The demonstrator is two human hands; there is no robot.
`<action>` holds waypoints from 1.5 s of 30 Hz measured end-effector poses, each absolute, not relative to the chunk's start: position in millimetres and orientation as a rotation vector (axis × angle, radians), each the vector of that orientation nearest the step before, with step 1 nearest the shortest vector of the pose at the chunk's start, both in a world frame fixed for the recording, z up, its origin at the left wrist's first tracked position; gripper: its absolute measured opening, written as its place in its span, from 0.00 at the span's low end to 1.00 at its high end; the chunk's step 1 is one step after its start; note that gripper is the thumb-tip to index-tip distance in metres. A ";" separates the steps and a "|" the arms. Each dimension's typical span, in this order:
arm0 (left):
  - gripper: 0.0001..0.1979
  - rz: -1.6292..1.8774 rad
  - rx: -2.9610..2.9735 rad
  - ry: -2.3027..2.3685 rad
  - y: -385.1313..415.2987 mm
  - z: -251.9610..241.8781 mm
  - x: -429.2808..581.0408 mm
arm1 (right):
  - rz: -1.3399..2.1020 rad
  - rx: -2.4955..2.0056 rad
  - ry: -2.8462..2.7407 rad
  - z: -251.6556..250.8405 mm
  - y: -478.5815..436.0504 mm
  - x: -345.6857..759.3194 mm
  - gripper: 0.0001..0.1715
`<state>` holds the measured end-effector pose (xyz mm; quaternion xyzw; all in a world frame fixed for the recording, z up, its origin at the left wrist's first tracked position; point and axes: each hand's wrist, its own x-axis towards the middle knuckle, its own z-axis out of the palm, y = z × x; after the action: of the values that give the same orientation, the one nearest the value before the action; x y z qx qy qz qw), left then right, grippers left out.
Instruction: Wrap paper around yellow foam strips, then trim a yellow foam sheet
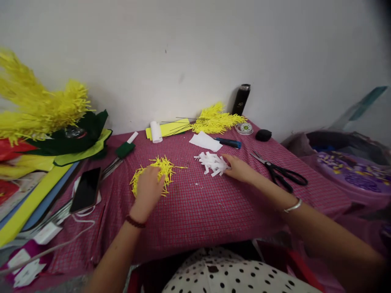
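Observation:
A loose pile of thin yellow paper strips lies on the table, left of the middle. My left hand is over it, fingers curled down into the strips and closed on some of them; the fingertips are partly hidden. To the right, white fringed paper strips form a small heap. At its right edge, my right hand grips the strips between thumb and fingers. Just behind the heap lies a flat white paper piece, beside a blue-and-black cutter.
Black-handled scissors lie right of my right hand. Yellow fringed stems, a white roll, a tape measure and a black bottle stand or lie at the back. A phone and cable are at left.

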<state>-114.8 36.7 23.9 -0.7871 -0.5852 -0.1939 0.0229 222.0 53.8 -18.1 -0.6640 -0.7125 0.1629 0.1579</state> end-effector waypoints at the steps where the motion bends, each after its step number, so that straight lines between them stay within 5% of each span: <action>1: 0.07 -0.555 -2.573 -1.725 28.2 21.5 -100.7 | 0.472 -1.906 -2.040 -18.7 60.0 217.2 0.31; 4: 0.05 -0.356 -2.926 -1.425 -0.8 9.2 -55.2 | 0.487 -1.901 -2.067 -19.9 77.4 202.1 0.19; 11: 0.05 -0.209 -3.101 -0.923 -27.1 -11.1 -1.0 | 0.529 -1.758 -2.235 -14.8 99.6 168.9 0.18; 29: 0.05 -0.566 -3.369 -1.205 3.9 -44.5 -4.4 | 0.125 -1.950 -2.061 -4.3 214.7 197.4 0.21; 45: 0.04 -0.811 -3.475 -1.212 4.3 -38.1 -10.7 | 0.933 -1.630 -1.366 36.3 156.3 205.7 0.18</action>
<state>-10.7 4.3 -38.1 -0.8772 -0.3058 -0.2046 -0.3084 205.7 156.3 36.3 -0.6436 -0.5397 0.3685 0.3983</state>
